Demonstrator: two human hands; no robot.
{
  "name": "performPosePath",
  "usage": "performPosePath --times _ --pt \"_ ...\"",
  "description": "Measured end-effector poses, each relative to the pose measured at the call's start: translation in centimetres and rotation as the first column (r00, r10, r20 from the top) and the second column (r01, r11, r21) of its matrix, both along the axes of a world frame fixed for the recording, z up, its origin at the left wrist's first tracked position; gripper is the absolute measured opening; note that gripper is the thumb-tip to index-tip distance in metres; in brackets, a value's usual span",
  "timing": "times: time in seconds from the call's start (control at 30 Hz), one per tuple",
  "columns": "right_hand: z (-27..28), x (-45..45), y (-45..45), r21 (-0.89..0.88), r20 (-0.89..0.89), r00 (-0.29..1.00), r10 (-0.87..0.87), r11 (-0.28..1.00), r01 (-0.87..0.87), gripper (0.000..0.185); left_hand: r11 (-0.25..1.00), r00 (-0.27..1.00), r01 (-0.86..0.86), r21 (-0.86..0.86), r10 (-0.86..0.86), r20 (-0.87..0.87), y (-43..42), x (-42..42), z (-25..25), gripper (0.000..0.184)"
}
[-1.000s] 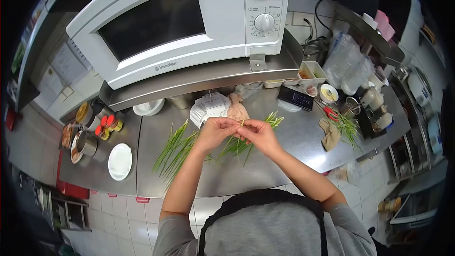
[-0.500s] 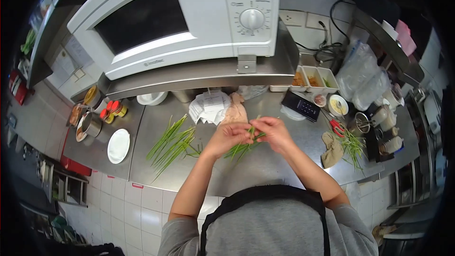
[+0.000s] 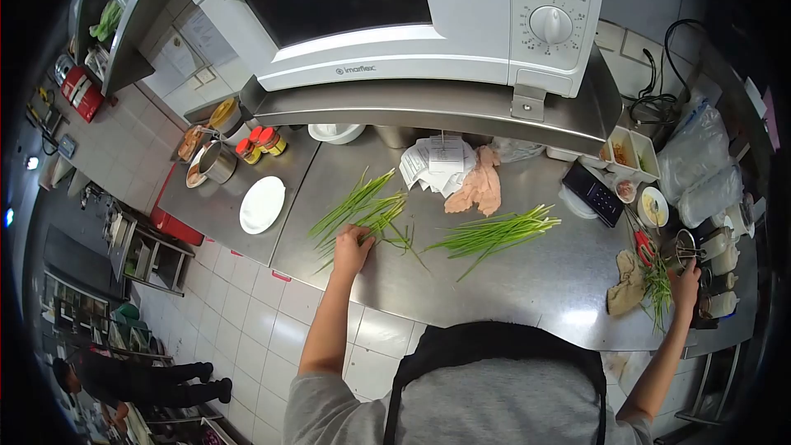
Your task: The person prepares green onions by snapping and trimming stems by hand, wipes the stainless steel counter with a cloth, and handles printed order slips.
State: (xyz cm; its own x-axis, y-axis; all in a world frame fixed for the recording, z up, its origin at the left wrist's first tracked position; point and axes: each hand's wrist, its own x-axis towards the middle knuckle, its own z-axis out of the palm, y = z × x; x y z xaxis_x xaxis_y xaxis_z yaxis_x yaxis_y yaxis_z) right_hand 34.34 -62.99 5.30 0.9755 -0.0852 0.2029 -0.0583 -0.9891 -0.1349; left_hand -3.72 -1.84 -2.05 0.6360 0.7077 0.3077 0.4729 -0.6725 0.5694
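Observation:
My left hand (image 3: 353,249) is at the lower end of a loose pile of long green chives (image 3: 362,208), its fingers curled and pressed together on some of them. A tidier bunch of chives (image 3: 503,232) lies on the steel counter between my hands, touched by neither. At the far right, my right hand (image 3: 684,283) is beside a small heap of green trimmings (image 3: 657,287), just below a metal cup (image 3: 685,244) with utensils. Its fingers look bent together; what they hold, if anything, is hidden. Red-handled scissors (image 3: 643,249) lie above the trimmings.
A microwave (image 3: 387,66) sits on a shelf over the counter. Crumpled paper (image 3: 437,166), a pinkish cloth (image 3: 478,185), a phone (image 3: 595,196) and a tan cloth (image 3: 626,284) lie around. A white plate (image 3: 262,204) is at left. Another person (image 3: 140,379) stands beyond.
My hands, earlier together over the middle bunch, have parted: the left to the left pile, the right to the trimmings. The middle bunch now lies free, and the view has shifted.

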Motion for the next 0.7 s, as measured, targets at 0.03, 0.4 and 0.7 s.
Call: performPosePath --times 0.03,0.4,0.7 --pt "-0.6 0.2 -0.1 0.069 0.046 0.985 0.167 0.983 -0.17 0.053 1.0 1.0 -0.021 0.003 0.021 -0.002 -0.2 0.2 0.0 0.012" --pt "0.7 -12.6 22.6 0.74 -0.004 0.346 0.938 0.236 -0.63 0.027 0.731 0.976 0.203 -0.652 -0.206 0.073 -3.7 0.0 5.6 0.012" --pt "-1.8 -18.0 29.9 0.999 -0.024 0.227 0.973 0.017 0.032 0.022 -0.157 0.872 0.394 -0.906 -0.25 0.422 -16.0 4.6 5.2 0.017"
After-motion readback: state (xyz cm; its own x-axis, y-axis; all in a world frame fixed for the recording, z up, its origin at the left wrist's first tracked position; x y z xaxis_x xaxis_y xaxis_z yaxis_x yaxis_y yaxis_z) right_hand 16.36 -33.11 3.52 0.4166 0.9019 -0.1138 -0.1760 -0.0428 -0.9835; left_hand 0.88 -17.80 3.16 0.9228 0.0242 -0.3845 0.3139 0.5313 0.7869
